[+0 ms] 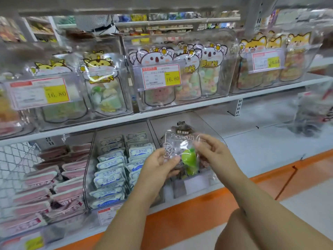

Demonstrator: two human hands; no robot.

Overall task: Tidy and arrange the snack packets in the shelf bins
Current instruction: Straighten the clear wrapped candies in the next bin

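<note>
The clear packet [182,150] is showing dark brown contents and one bright green piece. Left of it, pale blue-and-white packets [111,170] are sitting beside pink packets [54,186]. Farther up, koala-printed bags [209,69] are showing pastel sweets behind a red-edged label [155,76] with a yellow price patch [172,78]. Nearer, the shelf edge [180,213] is running orange.
</note>
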